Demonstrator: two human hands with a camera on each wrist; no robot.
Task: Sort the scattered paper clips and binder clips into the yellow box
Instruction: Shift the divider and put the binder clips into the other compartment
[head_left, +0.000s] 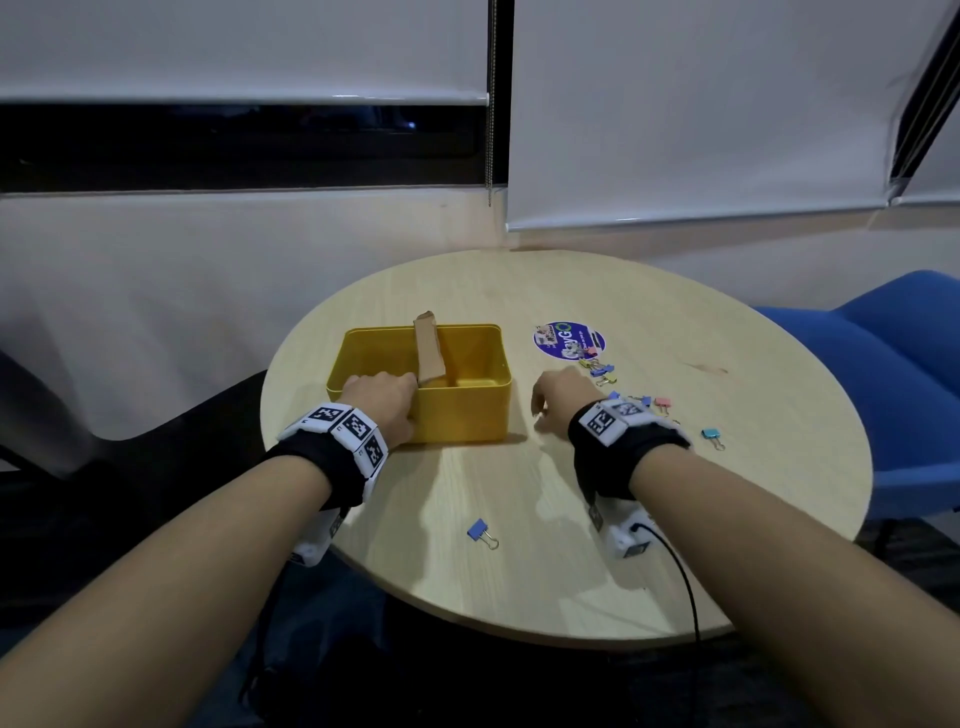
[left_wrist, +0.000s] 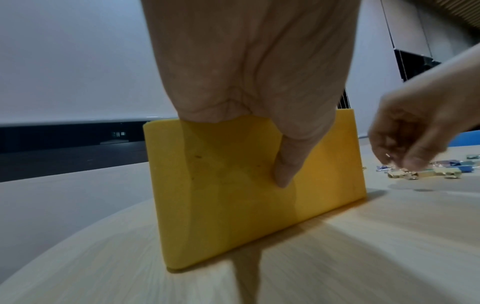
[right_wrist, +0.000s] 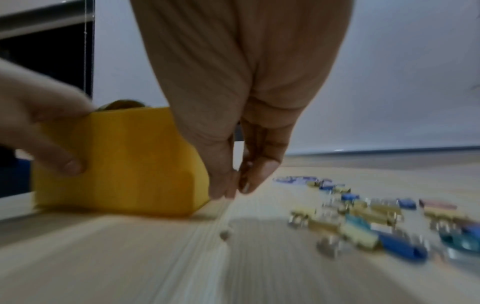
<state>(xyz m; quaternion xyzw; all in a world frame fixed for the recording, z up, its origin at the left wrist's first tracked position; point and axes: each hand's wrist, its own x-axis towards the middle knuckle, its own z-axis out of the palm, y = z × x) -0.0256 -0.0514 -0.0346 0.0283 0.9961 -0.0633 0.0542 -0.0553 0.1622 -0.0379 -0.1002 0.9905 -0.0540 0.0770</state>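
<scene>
The yellow box (head_left: 462, 415) stands open on the round table, a cardboard divider (head_left: 428, 348) leaning inside. My left hand (head_left: 387, 402) grips its near left corner, thumb (left_wrist: 287, 164) pressed on the outer wall (left_wrist: 233, 216). My right hand (head_left: 545, 410) hovers just right of the box (right_wrist: 130, 164), fingertips (right_wrist: 244, 183) pinched on a small shiny paper clip (left_wrist: 387, 155). Several coloured binder clips (head_left: 602, 370) lie scattered behind and right of that hand, blurred in the right wrist view (right_wrist: 363, 222).
A lone blue binder clip (head_left: 477, 530) lies near the table's front edge. A pink clip (head_left: 662, 402) and a teal clip (head_left: 710, 434) sit to the right. A round purple sticker (head_left: 569, 340) is behind the pile. A blue chair (head_left: 909, 364) stands on the right.
</scene>
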